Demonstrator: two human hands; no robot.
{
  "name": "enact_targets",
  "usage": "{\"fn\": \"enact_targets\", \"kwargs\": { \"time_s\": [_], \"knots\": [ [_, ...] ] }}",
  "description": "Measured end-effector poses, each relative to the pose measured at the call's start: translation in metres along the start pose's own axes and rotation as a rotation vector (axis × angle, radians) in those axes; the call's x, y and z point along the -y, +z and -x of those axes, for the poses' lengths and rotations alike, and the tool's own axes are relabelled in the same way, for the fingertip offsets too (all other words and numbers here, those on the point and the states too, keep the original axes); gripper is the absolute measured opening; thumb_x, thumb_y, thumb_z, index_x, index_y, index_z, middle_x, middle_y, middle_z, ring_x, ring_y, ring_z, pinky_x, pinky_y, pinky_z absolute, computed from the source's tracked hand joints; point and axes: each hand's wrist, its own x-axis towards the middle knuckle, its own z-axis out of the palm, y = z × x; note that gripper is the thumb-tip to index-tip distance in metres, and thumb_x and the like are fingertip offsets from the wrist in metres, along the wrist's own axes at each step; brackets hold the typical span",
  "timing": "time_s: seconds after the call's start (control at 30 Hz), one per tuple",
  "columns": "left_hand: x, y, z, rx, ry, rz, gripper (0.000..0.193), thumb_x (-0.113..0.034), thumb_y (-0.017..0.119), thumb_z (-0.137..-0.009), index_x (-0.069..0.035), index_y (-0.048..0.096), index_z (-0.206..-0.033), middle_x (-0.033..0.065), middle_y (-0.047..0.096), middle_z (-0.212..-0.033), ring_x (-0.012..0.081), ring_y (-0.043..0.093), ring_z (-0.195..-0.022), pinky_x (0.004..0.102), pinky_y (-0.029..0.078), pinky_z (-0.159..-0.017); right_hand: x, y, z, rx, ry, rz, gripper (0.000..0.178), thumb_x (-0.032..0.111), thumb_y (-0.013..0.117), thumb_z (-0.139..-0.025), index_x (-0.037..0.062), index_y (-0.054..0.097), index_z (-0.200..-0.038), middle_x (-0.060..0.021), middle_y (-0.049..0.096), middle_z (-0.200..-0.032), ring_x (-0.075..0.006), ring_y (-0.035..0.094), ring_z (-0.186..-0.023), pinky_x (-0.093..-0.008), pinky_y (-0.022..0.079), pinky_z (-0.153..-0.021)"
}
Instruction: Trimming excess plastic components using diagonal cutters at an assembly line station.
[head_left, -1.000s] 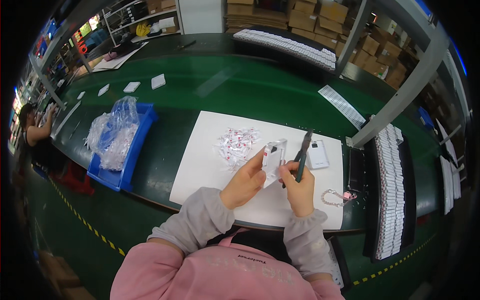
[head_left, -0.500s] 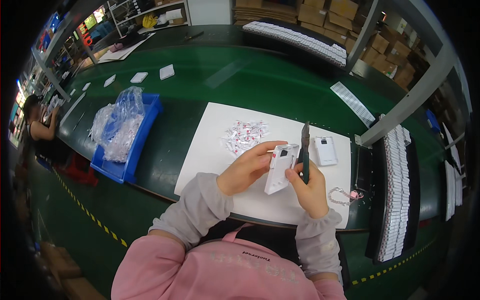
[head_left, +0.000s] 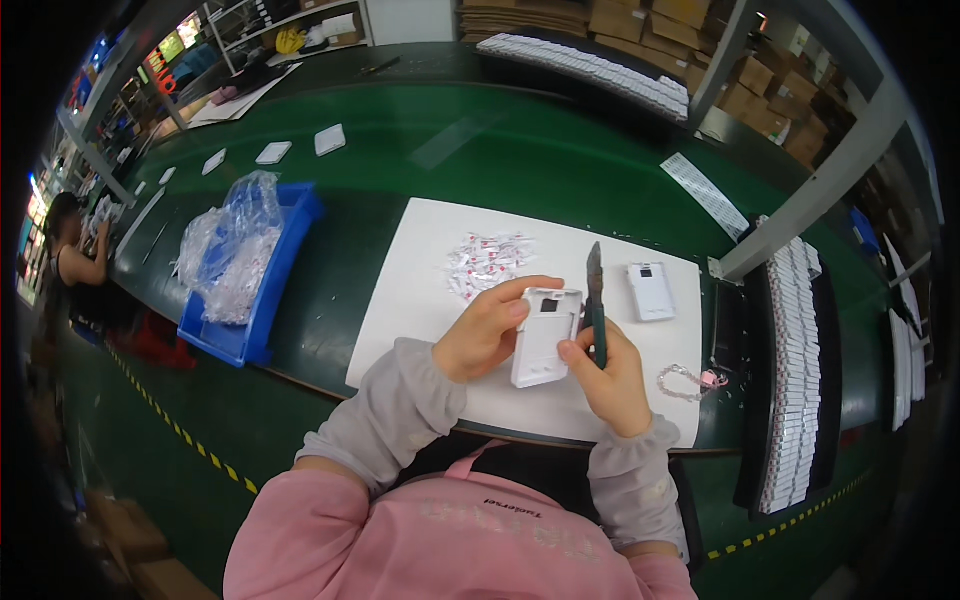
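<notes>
Above a white sheet (head_left: 400, 290), a white rectangular plastic case (head_left: 545, 345) is held up and tilted, a small dark window near its top edge. Its upper left side sits in the fingers of my left hand (head_left: 480, 335), index finger along the top. My right hand (head_left: 612, 385) is closed around a pair of pliers (head_left: 598, 325) with dark green handles, jaws pointing up. The thumb of that hand also presses the case's right side. A second white case (head_left: 652, 293) lies flat on the sheet to the right. Left of it spreads a pile of small white-and-red pieces (head_left: 490, 262).
A blue bin (head_left: 255, 345) with plastic bags stands left. Long rows of white parts line black trays at right (head_left: 790, 390) and at back (head_left: 590, 75). A beaded loop (head_left: 680, 382) lies near the sheet's right edge. A metal post (head_left: 820, 190) rises at right; a person (head_left: 80, 250) sits far left.
The case has turned so its face shows more squarely, and has shifted slightly left. The pliers have moved a little left along with my right hand.
</notes>
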Motion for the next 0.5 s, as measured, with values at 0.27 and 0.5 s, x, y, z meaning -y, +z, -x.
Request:
{"fn": "enact_targets", "kwargs": {
  "time_s": [0.27,0.5],
  "knots": [
    [0.026,0.007,-0.006,-0.03,0.092,0.186,0.05,-0.029,0.052,-0.09,-0.006,0.037,-0.133,0.0199,0.051,-0.126,0.0302,0.051,-0.117,0.043,0.041,-0.101,-0.007,0.005,0.003,-0.233,-0.069,0.068,0.015,0.007,0.065,-0.08,-0.0017,0.054,-0.077,-0.0108,0.053,-0.077,-0.0224,0.053,-0.067,-0.0312,0.043,-0.062],
    [0.033,0.026,-0.044,-0.104,-0.163,0.132,0.07,-0.05,0.033,-0.097,-0.009,0.007,-0.148,0.0151,0.019,-0.15,0.0251,0.021,-0.139,0.0403,0.019,-0.113,-0.036,-0.072,-0.032,-0.322,-0.078,0.568,0.021,0.017,0.063,-0.081,-0.0011,0.053,-0.075,-0.0159,0.053,-0.08,-0.0371,0.055,-0.073,-0.0425,0.044,-0.062]
  ]
}}
